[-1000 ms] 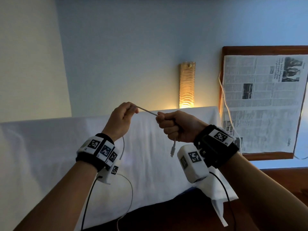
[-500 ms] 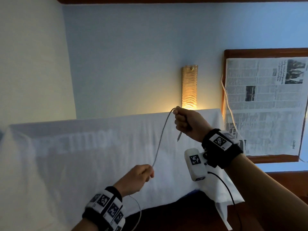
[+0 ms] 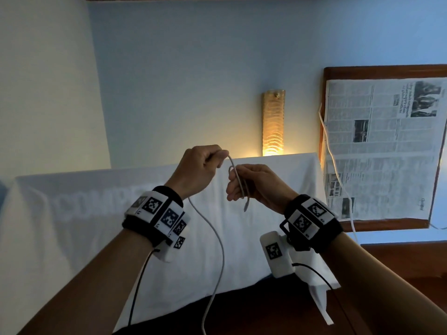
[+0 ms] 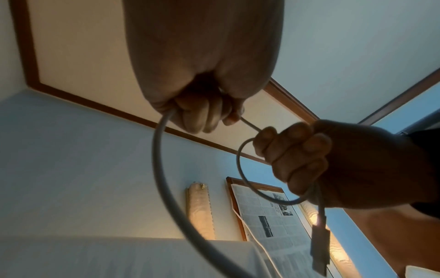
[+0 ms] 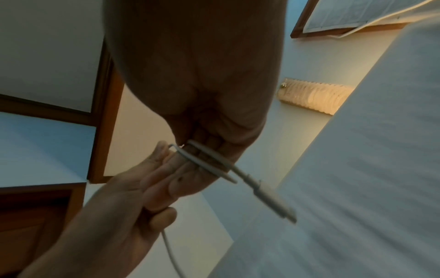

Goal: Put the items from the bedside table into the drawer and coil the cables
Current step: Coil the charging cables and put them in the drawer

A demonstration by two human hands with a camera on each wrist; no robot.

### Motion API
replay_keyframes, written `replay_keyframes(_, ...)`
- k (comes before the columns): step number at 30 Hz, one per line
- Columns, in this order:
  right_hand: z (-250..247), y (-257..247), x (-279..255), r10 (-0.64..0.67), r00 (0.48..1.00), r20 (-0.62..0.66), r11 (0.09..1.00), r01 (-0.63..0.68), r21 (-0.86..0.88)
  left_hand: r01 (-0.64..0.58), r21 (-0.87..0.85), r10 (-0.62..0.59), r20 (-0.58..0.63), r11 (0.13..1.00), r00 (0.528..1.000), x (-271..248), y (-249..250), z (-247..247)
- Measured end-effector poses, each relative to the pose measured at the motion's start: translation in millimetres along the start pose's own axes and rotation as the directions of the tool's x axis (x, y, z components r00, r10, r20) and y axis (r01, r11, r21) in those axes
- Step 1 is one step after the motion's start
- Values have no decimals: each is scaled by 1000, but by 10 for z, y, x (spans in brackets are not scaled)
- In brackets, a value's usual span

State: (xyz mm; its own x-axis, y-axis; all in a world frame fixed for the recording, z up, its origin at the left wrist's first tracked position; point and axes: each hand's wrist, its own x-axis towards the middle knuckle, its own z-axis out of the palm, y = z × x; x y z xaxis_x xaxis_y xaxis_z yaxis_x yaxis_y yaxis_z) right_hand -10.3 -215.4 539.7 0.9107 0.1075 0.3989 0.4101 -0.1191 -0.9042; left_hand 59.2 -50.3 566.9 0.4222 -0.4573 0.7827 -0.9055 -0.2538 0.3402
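Newspaper (image 3: 379,151) beside lit wall lamp (image 3: 273,123)

Two hands are raised in front of the white bed — the left hand (image 3: 198,169) and the right hand (image 3: 256,187) — and each wrist wears one marker-covered band, two bands in all. Between them runs one grey cable (image 3: 217,240), with one loop and one plug end showing. Beyond the bed (image 3: 72,226): one lit wall lamp (image 3: 273,122), one framed newspaper (image 3: 384,146), one white cord (image 3: 332,151) beside that frame.
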Motion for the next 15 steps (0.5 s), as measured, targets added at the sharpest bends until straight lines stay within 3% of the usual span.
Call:
replay_keyframes(4,72,30,-17,21,1000,23,997,-23,77,41,-5,-42,-89,999,995,6,-73,37)
replay_keyframes(9,104,-49,-28,25,999,35,975,-32,222,72,-9,-72,-109,997,991,-22,-202,89)
replay_keyframes(13,25,-143,-50,7,999,49,901,-27,432,38,-85,-44,-65,996,997,-225,-339,200)
replay_keyframes(15,-50,-155,-45,-16,999,46,839,-11,544,85,-125,-92,-50,988,994,-400,-519,302)
